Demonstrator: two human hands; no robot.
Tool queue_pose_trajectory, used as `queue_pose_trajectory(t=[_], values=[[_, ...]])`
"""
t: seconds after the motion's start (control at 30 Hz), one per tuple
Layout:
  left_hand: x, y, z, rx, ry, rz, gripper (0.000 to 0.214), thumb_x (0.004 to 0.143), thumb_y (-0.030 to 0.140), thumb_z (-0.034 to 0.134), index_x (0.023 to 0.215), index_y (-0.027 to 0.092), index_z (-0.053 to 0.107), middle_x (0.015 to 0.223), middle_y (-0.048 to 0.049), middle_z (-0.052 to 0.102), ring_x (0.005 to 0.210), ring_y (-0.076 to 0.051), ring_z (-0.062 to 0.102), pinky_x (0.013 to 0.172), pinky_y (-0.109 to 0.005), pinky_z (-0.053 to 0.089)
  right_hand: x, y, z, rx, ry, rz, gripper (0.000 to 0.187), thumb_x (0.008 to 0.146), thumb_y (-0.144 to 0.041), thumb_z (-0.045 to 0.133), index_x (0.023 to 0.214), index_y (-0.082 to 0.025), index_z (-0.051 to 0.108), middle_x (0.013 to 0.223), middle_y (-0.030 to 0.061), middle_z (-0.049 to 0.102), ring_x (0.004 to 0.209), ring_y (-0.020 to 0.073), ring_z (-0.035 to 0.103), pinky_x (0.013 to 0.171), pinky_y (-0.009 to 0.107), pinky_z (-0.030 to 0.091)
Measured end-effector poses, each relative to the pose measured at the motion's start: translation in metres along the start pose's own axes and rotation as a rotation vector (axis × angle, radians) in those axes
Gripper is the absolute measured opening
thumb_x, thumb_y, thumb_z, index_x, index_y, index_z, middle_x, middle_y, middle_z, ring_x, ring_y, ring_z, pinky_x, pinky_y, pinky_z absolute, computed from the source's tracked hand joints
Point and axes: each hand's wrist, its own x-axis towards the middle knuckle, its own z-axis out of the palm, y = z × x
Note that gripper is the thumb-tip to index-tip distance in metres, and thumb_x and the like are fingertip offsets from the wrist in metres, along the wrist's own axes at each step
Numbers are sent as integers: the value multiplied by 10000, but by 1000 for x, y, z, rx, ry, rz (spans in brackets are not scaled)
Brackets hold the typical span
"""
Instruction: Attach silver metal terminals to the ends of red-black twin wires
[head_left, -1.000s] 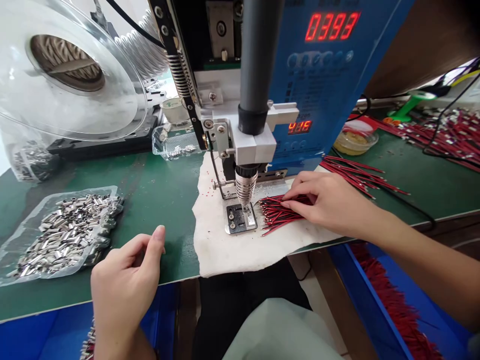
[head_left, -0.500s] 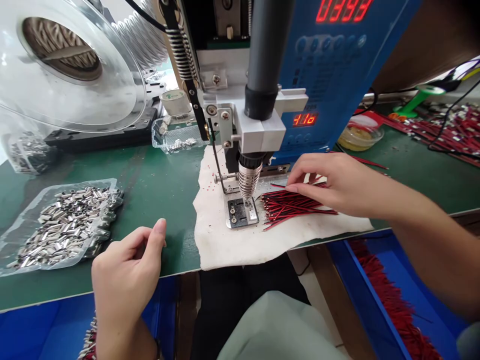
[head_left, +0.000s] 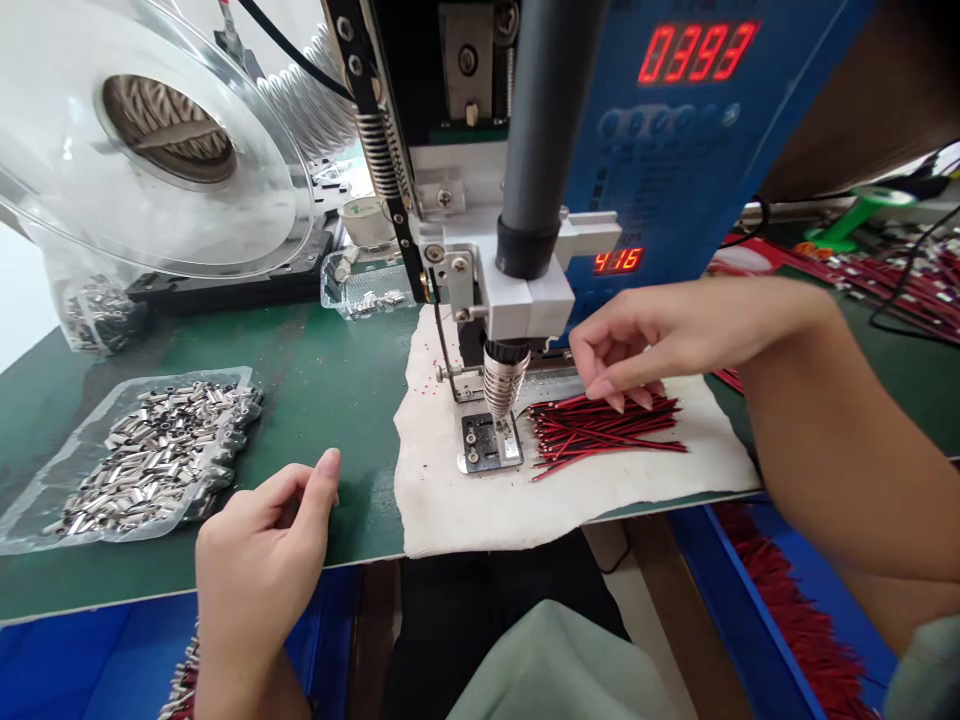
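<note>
My right hand (head_left: 637, 340) reaches in from the right and hovers over a bundle of red and black wires (head_left: 607, 428) on a white cloth (head_left: 480, 500). Its fingers are bent down and pinched together, the tips touching the top of the bundle. Just left of the wires stand the machine's ribbed metal tip (head_left: 504, 385) and a small metal plate (head_left: 487, 445). My left hand (head_left: 262, 545) rests at the table's front edge, loosely curled with the thumb up; what is inside it is hidden. A clear bag of small metal sleeves (head_left: 150, 450) lies to its left.
The blue machine (head_left: 675, 150) shows 0393 and 416 in red digits. A clear reel (head_left: 150, 140) stands at the back left, with a small clear tray (head_left: 367, 290) beside it. More red wires fill a blue bin (head_left: 795, 620) below the table and lie at the far right (head_left: 900, 280).
My right hand has lifted from lying on the wire bundle and now pinches at its top from above. The left hand has stayed put.
</note>
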Motion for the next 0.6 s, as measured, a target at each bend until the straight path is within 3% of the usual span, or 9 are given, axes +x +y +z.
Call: queue_pose_trajectory(t=[0.27,0.6], values=[[-1,1,0,-36,12,-78,393,783,515,650,535,211,625,423,26,471,435,-124,435,447,-246,330,-12,-7,28,109,77,-186,204,911,-355,699,747,-234,688,614,-4,688,469,130,600,440,231,482],[-2,2,0,-10,12,-55,376,806,487,648,555,208,625,441,34,451,448,-119,414,460,-249,318,-16,-21,40,177,245,-220,166,831,-315,755,683,-246,726,571,-9,685,434,111,575,386,198,422]])
